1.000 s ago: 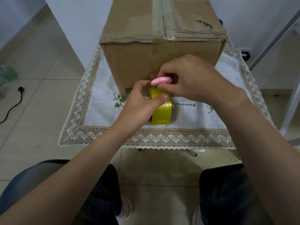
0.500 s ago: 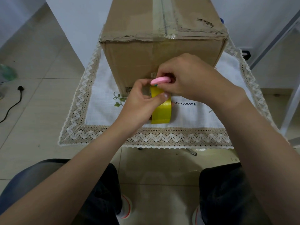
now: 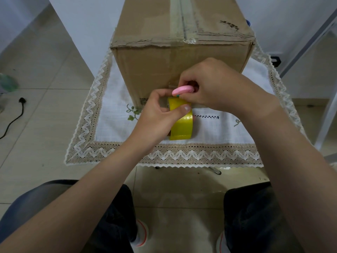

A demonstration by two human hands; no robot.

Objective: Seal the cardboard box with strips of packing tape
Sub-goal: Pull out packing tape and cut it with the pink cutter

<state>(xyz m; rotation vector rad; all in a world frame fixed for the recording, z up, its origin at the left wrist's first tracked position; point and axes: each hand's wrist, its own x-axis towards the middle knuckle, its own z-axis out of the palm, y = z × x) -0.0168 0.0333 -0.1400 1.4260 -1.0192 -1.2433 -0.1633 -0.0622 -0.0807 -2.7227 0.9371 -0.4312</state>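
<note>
The box (image 3: 182, 57) stands on a lace-edged cloth (image 3: 113, 114), a tape strip already along its top seam. Just in front of it the left hand (image 3: 156, 121) grips the yellow tape roll (image 3: 182, 125) — thumb across its top — while the right hand (image 3: 215, 86) pinches a pink cutter (image 3: 183, 89) against the box's near face.

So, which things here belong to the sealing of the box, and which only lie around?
For the job:
- cardboard box
- yellow tape roll, held by the left hand
- pink-handled tool, in the right hand

Just lying about:
- lace-edged cloth under the box
- black cable on the floor
</note>
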